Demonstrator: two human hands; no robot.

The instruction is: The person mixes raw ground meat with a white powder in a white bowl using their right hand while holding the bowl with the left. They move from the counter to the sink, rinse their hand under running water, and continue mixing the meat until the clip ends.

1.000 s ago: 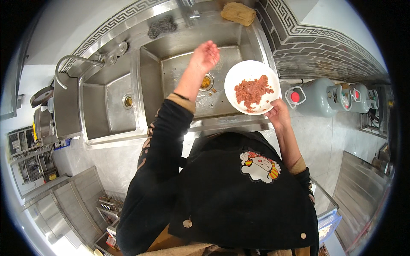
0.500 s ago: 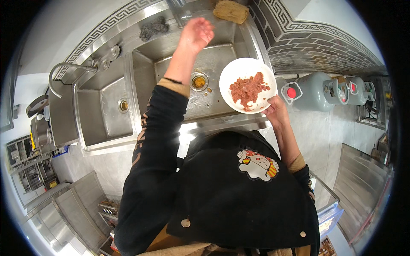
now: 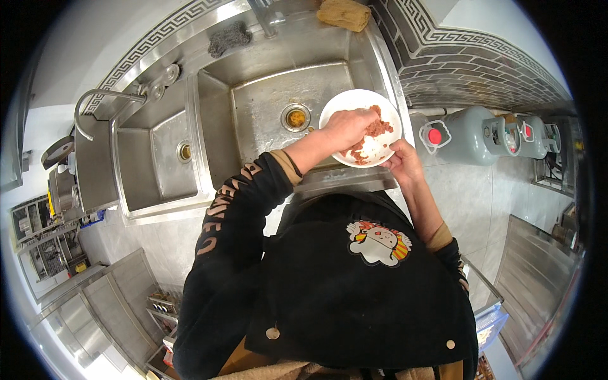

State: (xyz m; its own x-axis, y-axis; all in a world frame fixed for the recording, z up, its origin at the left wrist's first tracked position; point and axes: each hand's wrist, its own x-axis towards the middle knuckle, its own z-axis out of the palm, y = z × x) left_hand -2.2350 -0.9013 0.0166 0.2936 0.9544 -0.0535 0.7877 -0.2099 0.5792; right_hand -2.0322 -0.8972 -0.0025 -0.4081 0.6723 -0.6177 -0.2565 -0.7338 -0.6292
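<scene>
A white bowl (image 3: 337, 104) with chopped raw red meat (image 3: 380, 128) in it is held over the right side of the large sink basin (image 3: 253, 107). My right hand (image 3: 403, 161) grips its near right rim, thumb at the edge and fingers under it. My left hand (image 3: 350, 130) reaches into the bowl from the left, its fingers curled down onto the meat. The back of the hand hides most of those fingertips and part of the meat.
A smaller basin (image 3: 152, 158) with a curved tap (image 3: 95, 95) adjoins on the left. A dark scouring pad (image 3: 229, 38) and a brown sponge-like block (image 3: 344, 14) lie along the back ledge. Grey gas cylinders (image 3: 472, 136) stand on the floor at right. Yellowish scraps sit in the drain (image 3: 296, 118).
My left hand has come down from above the back of the sink into the bowl, onto the meat. The bowl, still in my right hand, has shifted slightly left.
</scene>
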